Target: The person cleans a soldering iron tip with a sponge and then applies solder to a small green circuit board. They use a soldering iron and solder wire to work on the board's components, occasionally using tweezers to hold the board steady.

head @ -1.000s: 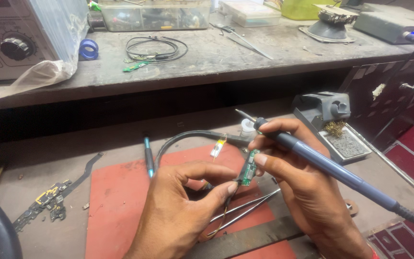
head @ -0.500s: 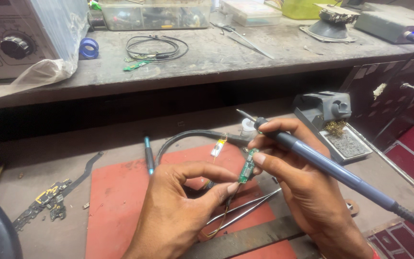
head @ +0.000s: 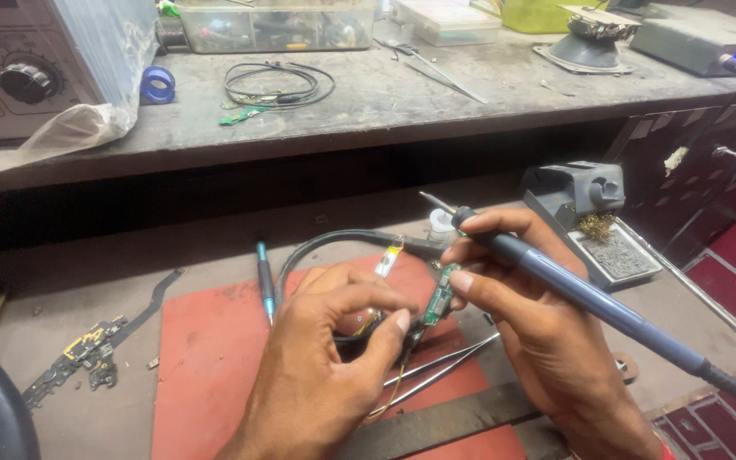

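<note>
My right hand [head: 547, 332] grips a blue-grey soldering iron [head: 589, 298] like a pen, its tip pointing up and to the left, away from the work. The same hand's fingertips pinch the top of a small green circuit board [head: 439, 296]. My left hand [head: 334, 358] pinches the lower end of that board, where thin wires run off it, over a red mat [head: 215, 358]. Metal tweezers [head: 445, 366] lie on the mat just under both hands.
A soldering stand [head: 594, 217] with brass wool sits right of my hands. A blue-handled tool [head: 264, 281], a black cable [head: 334, 243] and a flex-cable part [head: 87, 349] lie on the lower bench. The upper shelf holds a dial unit [head: 19, 77], coiled wire [head: 278, 83], tape roll [head: 158, 85] and plastic boxes [head: 274, 24].
My left hand's fingers have curled in closer round the board's lower end; my right hand and the iron have stayed almost still.
</note>
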